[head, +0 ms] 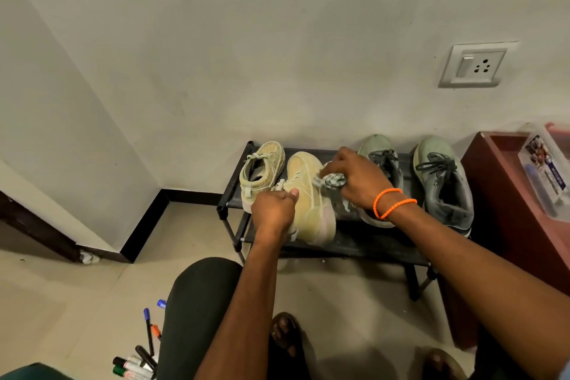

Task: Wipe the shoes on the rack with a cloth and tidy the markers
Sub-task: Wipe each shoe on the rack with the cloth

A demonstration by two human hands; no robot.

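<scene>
Cloth (334, 179), grey-and-white check, sits bunched in the right hand (354, 177) at frame centre, fingers curled round it and pressing it onto the toe side of the tan shoe (308, 194). Left hand (273, 210) just below-left, fingers wrapped round that shoe's heel end w/ thumb up top, so it's gripping the shoe. Shoe lies tilted on its side on the black rack (354, 244), centre-right of frame. Two orange bands (391, 202) on the right wrist.

Moving out: second tan shoe (262, 168) upright just left of the held one, toe to the wall, at the rack's left end. Right of the hands, a pair of grey-green sneakers w/ dark laces, the nearer one (381, 160) partly behind the right wrist, the other (442, 182) at the rack's right end. Reddish-brown box (505, 194) hard against the rack at right edge; clear plastic case (546, 170) resting on top of it.

Lower left of frame: markers (138, 358) scattered on the tiled floor — blue caps, an orange one, black and green ones lowest down. Person's knee in dark fabric lower centre, bare toes beside it. Wall socket (475, 65) upper right.
</scene>
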